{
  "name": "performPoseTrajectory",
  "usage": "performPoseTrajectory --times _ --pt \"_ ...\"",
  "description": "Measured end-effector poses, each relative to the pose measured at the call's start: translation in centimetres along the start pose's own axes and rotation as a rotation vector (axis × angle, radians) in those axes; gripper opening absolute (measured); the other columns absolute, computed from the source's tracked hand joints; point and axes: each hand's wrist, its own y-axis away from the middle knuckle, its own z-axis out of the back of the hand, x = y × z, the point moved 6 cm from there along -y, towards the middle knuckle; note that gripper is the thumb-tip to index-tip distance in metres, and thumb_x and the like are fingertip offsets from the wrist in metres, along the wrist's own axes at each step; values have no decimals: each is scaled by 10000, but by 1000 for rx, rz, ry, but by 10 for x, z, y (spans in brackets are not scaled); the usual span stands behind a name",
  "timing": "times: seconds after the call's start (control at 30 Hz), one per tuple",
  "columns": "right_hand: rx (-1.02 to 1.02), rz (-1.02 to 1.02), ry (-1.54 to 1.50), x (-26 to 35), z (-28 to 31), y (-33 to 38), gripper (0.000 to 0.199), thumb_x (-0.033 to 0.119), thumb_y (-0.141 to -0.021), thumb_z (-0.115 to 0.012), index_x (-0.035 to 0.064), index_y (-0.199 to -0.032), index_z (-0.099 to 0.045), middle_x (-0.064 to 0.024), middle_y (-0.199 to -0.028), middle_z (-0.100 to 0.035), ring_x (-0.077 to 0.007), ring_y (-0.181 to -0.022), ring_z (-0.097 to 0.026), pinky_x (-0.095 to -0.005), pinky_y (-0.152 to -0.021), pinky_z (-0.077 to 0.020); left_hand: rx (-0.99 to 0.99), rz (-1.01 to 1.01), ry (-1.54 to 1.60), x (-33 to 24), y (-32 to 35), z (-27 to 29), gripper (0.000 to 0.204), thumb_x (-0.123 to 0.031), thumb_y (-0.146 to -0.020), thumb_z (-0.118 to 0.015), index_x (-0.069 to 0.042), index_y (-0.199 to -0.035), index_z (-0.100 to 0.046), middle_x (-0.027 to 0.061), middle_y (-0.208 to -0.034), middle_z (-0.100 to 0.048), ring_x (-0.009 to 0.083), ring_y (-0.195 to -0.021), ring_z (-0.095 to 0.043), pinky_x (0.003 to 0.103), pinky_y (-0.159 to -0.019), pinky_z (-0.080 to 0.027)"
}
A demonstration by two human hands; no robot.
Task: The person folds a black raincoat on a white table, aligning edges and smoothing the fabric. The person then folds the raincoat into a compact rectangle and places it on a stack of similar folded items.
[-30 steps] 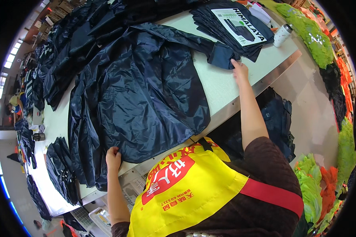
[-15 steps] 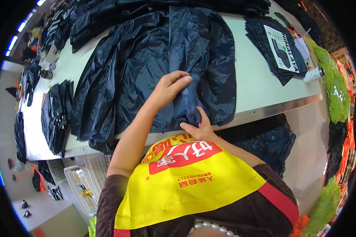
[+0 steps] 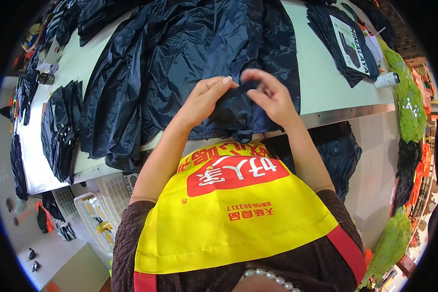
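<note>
A large sheet of shiny dark navy garment fabric (image 3: 175, 58) lies rumpled over the worktable. My left hand (image 3: 207, 100) is closed, its thumb and fingers pinching a folded dark cloth piece (image 3: 231, 114) by its upper edge. Close beside it, my right hand (image 3: 273, 97) is lifted at the same edge. Its thumb and forefinger stand apart, the fingertips blurred by motion, with dark cloth showing in the gap. The lower end of the folded piece hangs near the table's front edge, just above my yellow apron (image 3: 219, 209).
Stacked dark pieces with a white printed card (image 3: 350, 48) and a white thread cone (image 3: 387, 80) stand on the right of the table (image 3: 321, 102). A dark pile (image 3: 61, 131) lies left. Below are a white basket (image 3: 95, 219) and dark fabric (image 3: 338, 155); lime cloth (image 3: 404, 92) hangs right.
My right hand has left the lower end of the cloth and risen to its upper edge beside my left hand. My left hand keeps its pinch. The whole view has shifted slightly.
</note>
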Motion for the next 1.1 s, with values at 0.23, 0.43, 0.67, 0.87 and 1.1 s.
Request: performPoseTrajectory --times 0.23,0.43,0.67,0.87,1.1 --pt "97 -115 141 -7 -3 3 86 100 -816 -646 27 -821 -601 20 -722 -549 -44 -635 -438 -194 -587 -358 -100 -138 790 -3 12 21 285 -68 -945 -450 0 -1219 -496 61 -888 -580 149 -814 -582 370 -888 -502" --pt "69 -144 134 -17 -1 14 86 102 -833 -638 27 -849 -600 23 -729 -546 -41 -643 -436 -190 -589 -354 -19 -249 789 -23 25 12 339 -40 -942 -439 5 -1276 -473 63 -861 -565 141 -775 -553 302 -793 -485" --pt "43 -192 131 -24 3 17 101 108 -841 -649 21 -854 -598 32 -735 -538 -39 -655 -436 -185 -603 -362 26 -333 539 -35 30 10 382 -24 -943 -423 22 -1323 -434 96 -885 -592 154 -835 -573 253 -779 -471" --pt "-10 -269 37 -26 5 15 106 124 -852 -642 29 -852 -595 44 -727 -528 -27 -640 -426 -171 -580 -345 39 -288 524 -33 27 9 377 -19 -941 -428 32 -1314 -444 106 -901 -601 155 -838 -579 255 -789 -473" --pt "-87 -304 -151 -26 8 15 120 184 -865 -642 74 -874 -597 79 -679 -479 0 -563 -378 -150 -482 -276 -31 -256 320 -19 18 10 389 -63 -933 -474 1 -1317 -458 85 -962 -601 147 -918 -568 250 -858 -438"
